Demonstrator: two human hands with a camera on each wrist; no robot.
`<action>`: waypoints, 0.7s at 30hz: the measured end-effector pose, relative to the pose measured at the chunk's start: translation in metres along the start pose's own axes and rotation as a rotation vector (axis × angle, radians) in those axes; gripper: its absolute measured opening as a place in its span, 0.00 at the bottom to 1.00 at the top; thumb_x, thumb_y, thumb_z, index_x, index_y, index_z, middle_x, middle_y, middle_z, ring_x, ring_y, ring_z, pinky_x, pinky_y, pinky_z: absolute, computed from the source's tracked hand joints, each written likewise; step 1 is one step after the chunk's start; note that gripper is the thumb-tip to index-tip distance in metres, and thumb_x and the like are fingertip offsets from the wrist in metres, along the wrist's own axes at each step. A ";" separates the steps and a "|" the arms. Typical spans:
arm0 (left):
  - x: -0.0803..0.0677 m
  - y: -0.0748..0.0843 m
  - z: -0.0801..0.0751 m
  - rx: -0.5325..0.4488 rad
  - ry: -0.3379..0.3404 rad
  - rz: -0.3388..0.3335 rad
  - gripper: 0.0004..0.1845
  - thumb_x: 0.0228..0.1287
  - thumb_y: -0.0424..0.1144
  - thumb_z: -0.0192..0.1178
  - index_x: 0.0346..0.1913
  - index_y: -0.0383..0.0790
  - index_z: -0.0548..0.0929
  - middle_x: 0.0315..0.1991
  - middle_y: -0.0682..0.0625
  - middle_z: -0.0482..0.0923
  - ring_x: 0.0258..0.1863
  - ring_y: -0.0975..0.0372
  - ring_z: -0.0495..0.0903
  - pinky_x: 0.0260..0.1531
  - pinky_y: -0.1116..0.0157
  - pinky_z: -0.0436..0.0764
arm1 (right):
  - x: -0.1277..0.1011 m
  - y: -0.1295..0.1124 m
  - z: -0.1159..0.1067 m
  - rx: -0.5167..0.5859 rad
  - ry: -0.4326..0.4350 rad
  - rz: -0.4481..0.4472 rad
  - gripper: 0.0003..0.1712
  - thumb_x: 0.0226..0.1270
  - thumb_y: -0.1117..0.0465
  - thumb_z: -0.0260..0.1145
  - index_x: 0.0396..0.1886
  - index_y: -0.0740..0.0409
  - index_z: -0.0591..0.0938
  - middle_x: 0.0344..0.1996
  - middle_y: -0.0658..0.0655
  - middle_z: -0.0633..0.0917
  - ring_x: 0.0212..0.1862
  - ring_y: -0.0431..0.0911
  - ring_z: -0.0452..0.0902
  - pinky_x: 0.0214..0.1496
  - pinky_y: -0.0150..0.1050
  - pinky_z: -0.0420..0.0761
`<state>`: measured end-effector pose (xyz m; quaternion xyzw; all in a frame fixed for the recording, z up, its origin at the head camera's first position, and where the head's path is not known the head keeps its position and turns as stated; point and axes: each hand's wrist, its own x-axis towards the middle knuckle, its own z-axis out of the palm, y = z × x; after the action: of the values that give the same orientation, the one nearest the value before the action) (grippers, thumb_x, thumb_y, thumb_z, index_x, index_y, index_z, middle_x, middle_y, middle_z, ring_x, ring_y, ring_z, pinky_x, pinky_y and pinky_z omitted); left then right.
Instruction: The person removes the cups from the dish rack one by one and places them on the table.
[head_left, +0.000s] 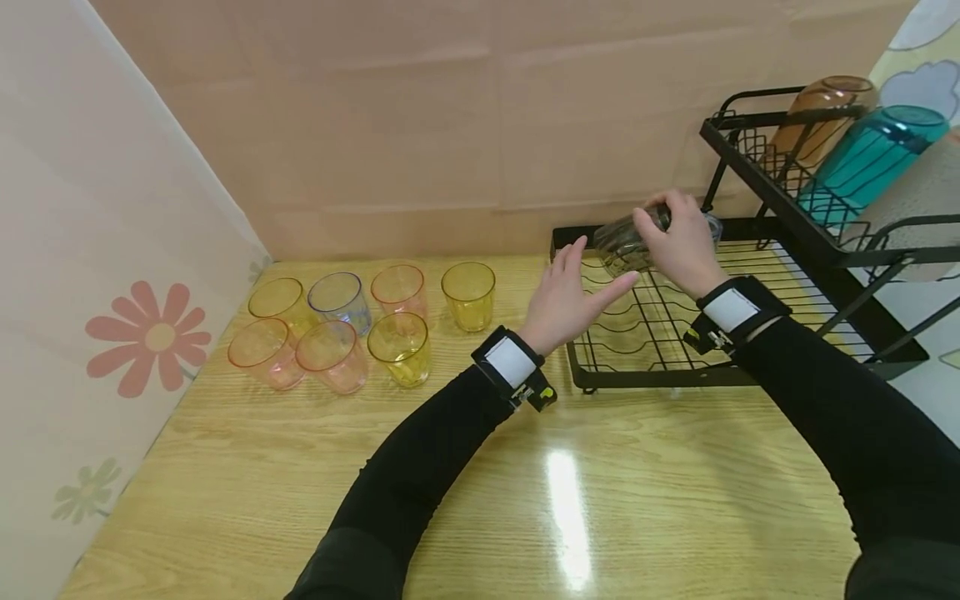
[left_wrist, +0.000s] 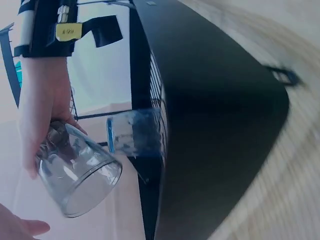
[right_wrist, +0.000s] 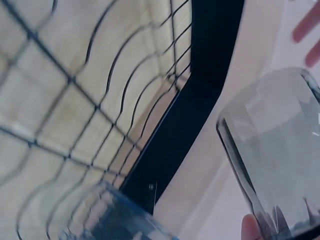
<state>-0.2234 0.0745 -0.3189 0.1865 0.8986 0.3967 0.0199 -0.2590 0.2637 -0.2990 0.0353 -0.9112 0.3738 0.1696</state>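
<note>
My right hand (head_left: 678, 242) grips a smoky grey glass (head_left: 626, 242) by its base end and holds it tilted over the lower tier of the black dish rack (head_left: 660, 379). In the left wrist view the mouth of this glass (left_wrist: 82, 175) points down and away from the right hand (left_wrist: 42, 110). My left hand (head_left: 566, 296) is spread beside the rack's left edge, its thumb reaching out below the glass and nothing in its grasp. A blue-tinted glass (left_wrist: 135, 132) stands mouth down on the rack, mostly hidden behind my right hand in the head view.
Several yellow, pink and blue glasses stand upright on the wooden table (head_left: 450, 483), left of the rack; the nearest is a yellow glass (head_left: 468, 296). On the rack's upper tier (head_left: 783, 196) lean an orange glass (head_left: 817, 121) and a teal glass (head_left: 873, 158). A pinkish wall rises behind.
</note>
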 end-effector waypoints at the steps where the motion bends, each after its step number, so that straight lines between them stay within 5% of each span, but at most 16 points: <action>1: 0.000 0.002 0.002 -0.033 -0.001 -0.012 0.52 0.59 0.74 0.50 0.78 0.49 0.47 0.76 0.48 0.47 0.74 0.56 0.49 0.66 0.50 0.60 | -0.003 0.000 -0.001 0.031 0.015 0.008 0.29 0.75 0.45 0.50 0.58 0.66 0.71 0.56 0.69 0.69 0.56 0.62 0.64 0.55 0.57 0.63; 9: 0.002 0.017 0.013 -0.370 0.001 -0.097 0.50 0.61 0.71 0.51 0.78 0.53 0.45 0.76 0.50 0.48 0.72 0.56 0.53 0.64 0.49 0.63 | -0.029 -0.002 -0.011 0.204 0.138 0.071 0.20 0.75 0.44 0.47 0.52 0.54 0.71 0.36 0.52 0.71 0.30 0.46 0.65 0.33 0.37 0.63; 17: 0.003 0.026 0.024 -0.717 -0.017 -0.204 0.46 0.65 0.71 0.45 0.77 0.50 0.47 0.73 0.46 0.54 0.69 0.53 0.60 0.62 0.49 0.65 | -0.048 -0.006 -0.010 0.338 0.207 0.131 0.13 0.77 0.47 0.46 0.50 0.48 0.70 0.34 0.50 0.67 0.29 0.42 0.60 0.33 0.34 0.61; 21: 0.003 0.026 0.029 -0.870 0.029 -0.238 0.46 0.67 0.69 0.44 0.76 0.43 0.50 0.72 0.42 0.56 0.68 0.52 0.62 0.61 0.49 0.66 | -0.054 -0.014 0.001 0.457 0.246 0.148 0.11 0.78 0.48 0.47 0.48 0.48 0.70 0.36 0.48 0.65 0.31 0.41 0.58 0.36 0.34 0.59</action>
<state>-0.2128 0.1117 -0.3194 0.0505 0.6638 0.7349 0.1291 -0.2055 0.2496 -0.3089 -0.0398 -0.7757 0.5828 0.2390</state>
